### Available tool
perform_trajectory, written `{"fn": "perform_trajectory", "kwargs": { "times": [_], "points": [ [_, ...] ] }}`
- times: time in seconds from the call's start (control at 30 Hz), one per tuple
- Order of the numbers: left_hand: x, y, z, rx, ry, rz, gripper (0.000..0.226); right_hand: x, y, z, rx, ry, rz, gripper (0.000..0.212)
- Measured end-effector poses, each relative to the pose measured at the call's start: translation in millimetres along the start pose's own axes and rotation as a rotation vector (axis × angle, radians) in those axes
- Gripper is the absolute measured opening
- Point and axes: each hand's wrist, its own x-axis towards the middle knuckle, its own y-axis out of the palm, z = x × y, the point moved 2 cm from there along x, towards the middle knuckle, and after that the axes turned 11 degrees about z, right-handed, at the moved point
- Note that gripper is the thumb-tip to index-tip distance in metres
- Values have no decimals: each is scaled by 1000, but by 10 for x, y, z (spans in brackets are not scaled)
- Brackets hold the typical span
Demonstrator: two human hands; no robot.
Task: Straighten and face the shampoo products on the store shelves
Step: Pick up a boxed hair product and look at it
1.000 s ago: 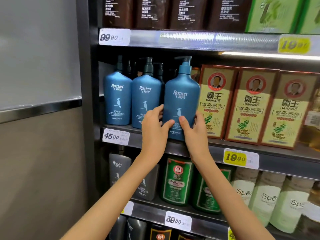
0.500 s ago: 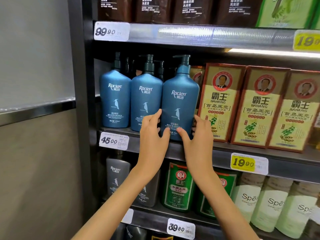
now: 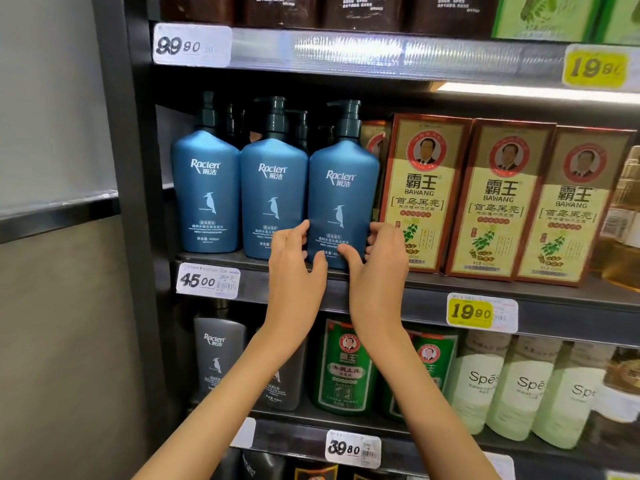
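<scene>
Three blue Raclen pump bottles stand in a row on the middle shelf (image 3: 426,301), labels facing out. The right-hand blue bottle (image 3: 341,188) stands upright at the shelf's front edge, next to the middle blue bottle (image 3: 273,195) and the left blue bottle (image 3: 206,188). My left hand (image 3: 294,271) holds its lower left side, thumb on the front. On the lower right side my right hand (image 3: 381,271) grips it, fingers wedged between the bottle and a Bawang box (image 3: 424,192). More dark pump heads show behind the front row.
Three yellow-and-brown Bawang boxes fill the shelf to the right. Below stand grey Raclen bottles (image 3: 218,355), green bottles (image 3: 346,368) and pale Spes bottles (image 3: 526,386). The dark shelf upright (image 3: 138,202) and a grey wall bound the left side. Price tags line the shelf edges.
The right-hand blue bottle, held forward of the row a second ago, now stands back level with the other two. Both hands slid down to its base.
</scene>
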Motion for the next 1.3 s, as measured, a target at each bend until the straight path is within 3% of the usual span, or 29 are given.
{"fn": "perform_trajectory", "kwargs": {
  "times": [0.3,0.43,0.63,0.93,1.13,1.3],
  "points": [
    [-34,-28,-7,8,25,2,42,-32,-118,-69,42,-55,51,34],
    [-83,-59,-74,-23,66,-13,35,26,-417,-135,57,-145,-42,22],
    [-27,66,-344,-88,88,42,31,359,-805,-104,-105,-224,-123,23],
    [-34,647,-530,-21,-11,167,51,282,-868,-253,-138,-240,-118,21],
    [-83,824,-603,-22,-46,163,67,100,-876,-379,-107,-232,-87,19],
    [-99,858,-614,-39,-37,132,65,18,-945,-408,-80,-212,-101,19]
  ]
}}
